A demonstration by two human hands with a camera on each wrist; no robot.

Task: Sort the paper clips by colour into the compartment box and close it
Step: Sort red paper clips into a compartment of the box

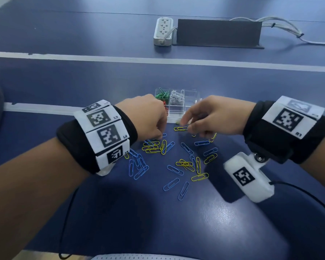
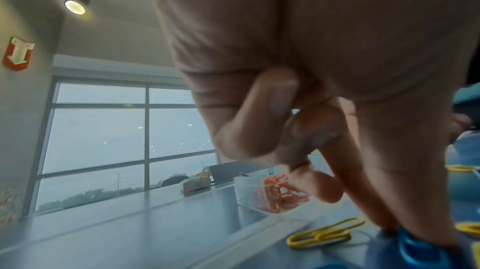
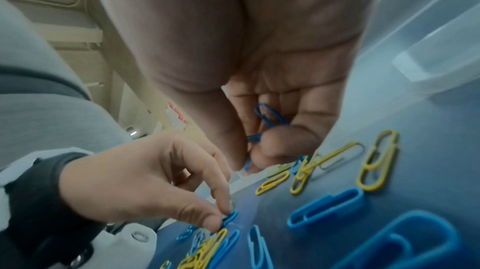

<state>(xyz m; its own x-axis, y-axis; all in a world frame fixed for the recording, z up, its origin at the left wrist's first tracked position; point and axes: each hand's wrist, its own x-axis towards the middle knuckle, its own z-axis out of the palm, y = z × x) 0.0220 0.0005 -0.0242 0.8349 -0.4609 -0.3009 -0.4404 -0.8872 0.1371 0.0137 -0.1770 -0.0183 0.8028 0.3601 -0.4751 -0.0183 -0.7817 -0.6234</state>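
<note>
Several blue clips (image 3: 270, 117) cupped in right hand (image 1: 214, 117), left hand (image 3: 145, 183) pinching another blue clip (image 3: 230, 216); risk: snagging interlocked yellow clips (image 1: 152, 147), mis-sorting.

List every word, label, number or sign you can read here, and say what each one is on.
"L3": beside a black-and-white marker on the left wrist band.
"L4": beside the next marker down on that band.
"I", a white letter: red shield-shaped sign on the wall.
Label at the corner of the marker on the right wrist band: too blurred to read.
Paper clips and compartment box: no text.
</note>
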